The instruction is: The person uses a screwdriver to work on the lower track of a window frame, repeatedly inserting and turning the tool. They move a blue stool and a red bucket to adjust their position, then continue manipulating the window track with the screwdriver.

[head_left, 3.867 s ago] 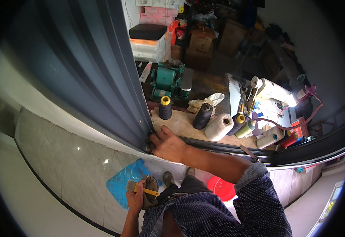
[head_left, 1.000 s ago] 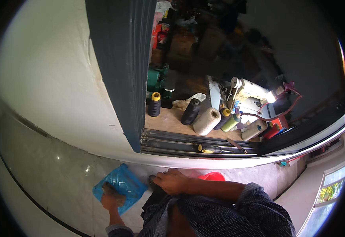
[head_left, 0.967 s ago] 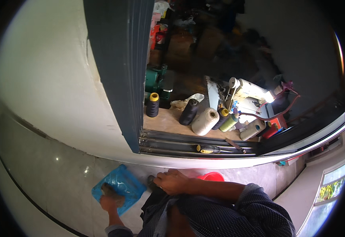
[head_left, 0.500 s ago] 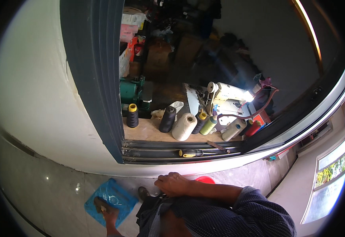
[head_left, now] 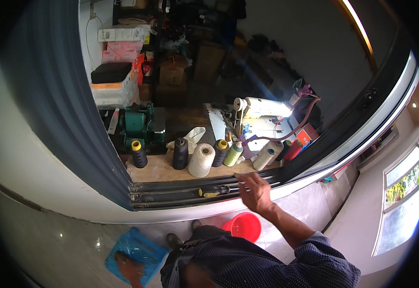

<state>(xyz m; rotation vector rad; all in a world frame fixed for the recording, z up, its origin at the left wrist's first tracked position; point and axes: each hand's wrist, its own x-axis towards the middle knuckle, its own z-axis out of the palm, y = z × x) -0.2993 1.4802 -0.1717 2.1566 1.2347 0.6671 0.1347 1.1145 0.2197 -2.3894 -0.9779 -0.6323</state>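
Window track [head_left: 166, 196] holds screwdriver [head_left: 217, 191] (right hand [head_left: 256, 194] beside).

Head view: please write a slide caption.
Right hand over a dark window track, near a yellow-and-black screwdriver; left hand over a square blue plastic object.

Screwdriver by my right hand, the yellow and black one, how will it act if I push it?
The screwdriver would probably slide more readily than roll far, since it lies lengthwise along the ridged track. It should feel stiff, as its handle looks like hard plastic. Tipping seems unlikely, because it lies on its side.
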